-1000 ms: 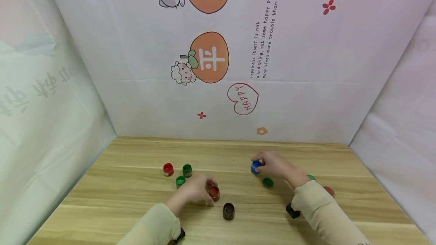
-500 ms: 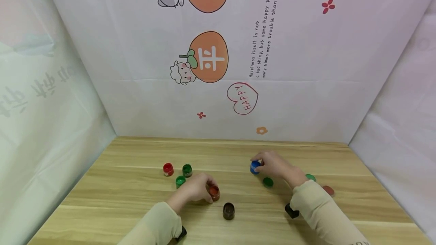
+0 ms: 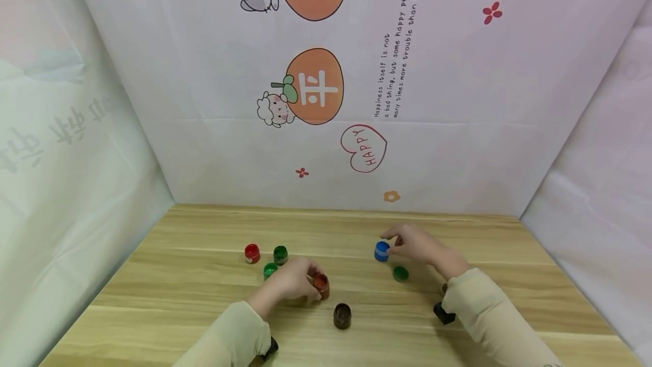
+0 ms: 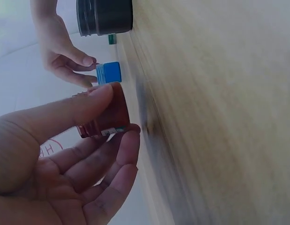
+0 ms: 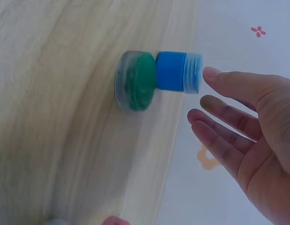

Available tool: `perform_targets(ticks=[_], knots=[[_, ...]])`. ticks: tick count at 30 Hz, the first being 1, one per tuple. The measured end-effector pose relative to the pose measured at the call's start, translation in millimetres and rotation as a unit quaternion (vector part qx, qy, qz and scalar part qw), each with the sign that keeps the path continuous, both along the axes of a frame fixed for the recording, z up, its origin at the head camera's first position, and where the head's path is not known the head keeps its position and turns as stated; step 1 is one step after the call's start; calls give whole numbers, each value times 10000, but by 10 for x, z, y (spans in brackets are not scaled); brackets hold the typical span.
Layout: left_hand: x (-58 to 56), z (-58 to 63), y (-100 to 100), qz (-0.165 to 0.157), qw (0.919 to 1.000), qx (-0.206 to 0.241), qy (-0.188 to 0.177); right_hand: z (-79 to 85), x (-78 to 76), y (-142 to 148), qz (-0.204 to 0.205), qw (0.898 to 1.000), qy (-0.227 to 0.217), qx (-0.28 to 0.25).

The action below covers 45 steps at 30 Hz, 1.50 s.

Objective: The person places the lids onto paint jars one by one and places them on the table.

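Observation:
My left hand (image 3: 292, 279) pinches a reddish-brown paint jar (image 3: 321, 286) between thumb and fingers. In the left wrist view, the thumb lies across the side of this open jar (image 4: 109, 110), whose base looks slightly off the table. My right hand (image 3: 415, 245) is beside an uncapped blue paint jar (image 3: 381, 251) standing on the table. The right wrist view has a gap between those relaxed fingers and the blue jar's (image 5: 173, 71) threaded neck. A green lid (image 3: 400, 273) lies just in front of it. An open dark brown paint jar (image 3: 342, 316) stands between the hands.
Red (image 3: 252, 254), dark green (image 3: 281, 255) and lighter green (image 3: 270, 271) open paint jars stand left of centre on the wooden table (image 3: 193, 276). The left hand partly covers the lighter green one. A printed white sheet (image 3: 438, 163) hangs behind the table.
My right hand has let go of the blue jar and drawn slightly right. The left fingers have closed on the reddish-brown jar, which sits a little higher. Two lids are now hidden by the right arm.

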<state>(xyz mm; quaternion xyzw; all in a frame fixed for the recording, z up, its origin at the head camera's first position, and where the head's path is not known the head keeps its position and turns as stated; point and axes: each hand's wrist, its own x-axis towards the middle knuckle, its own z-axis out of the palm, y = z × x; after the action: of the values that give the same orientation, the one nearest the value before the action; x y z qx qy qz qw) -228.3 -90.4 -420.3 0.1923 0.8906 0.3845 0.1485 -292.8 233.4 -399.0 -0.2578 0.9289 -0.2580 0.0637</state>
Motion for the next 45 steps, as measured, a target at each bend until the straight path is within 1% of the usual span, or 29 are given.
perform_targets(ticks=[6, 9, 15, 20, 27, 33, 39, 42, 45], knots=[[-8, 43, -19, -78, 9999, -4, 137, 42, 4, 117, 188, 9990, 408, 77], [-7, 57, -29, -68, 9998, 49, 175, 95, 43, 162, 231, 9984, 496, 126], [8, 37, -52, 53, 9996, 245, 135, 211, 161, 273, 189, 9992, 317, 175], [16, 30, -62, 214, 9985, 484, 162, 237, 230, 447, 240, 9991, 245, 260], [-12, 9, -73, 610, 9932, 931, 341, 273, 342, 706, 215, 9986, 131, 469], [-19, -10, -68, 976, 9880, 1138, 360, 249, 449, 888, 238, 9983, 196, 501], [-23, -1, -52, 1199, 9837, 1274, 420, 194, 521, 1114, 240, 9990, 117, 353], [-19, 1, -45, 1281, 9822, 1298, 453, 153, 563, 1233, 129, 9994, 11, 336], [-19, -3, -35, 1375, 9806, 1326, 434, 87, 613, 1348, -152, 9993, -187, 291]])
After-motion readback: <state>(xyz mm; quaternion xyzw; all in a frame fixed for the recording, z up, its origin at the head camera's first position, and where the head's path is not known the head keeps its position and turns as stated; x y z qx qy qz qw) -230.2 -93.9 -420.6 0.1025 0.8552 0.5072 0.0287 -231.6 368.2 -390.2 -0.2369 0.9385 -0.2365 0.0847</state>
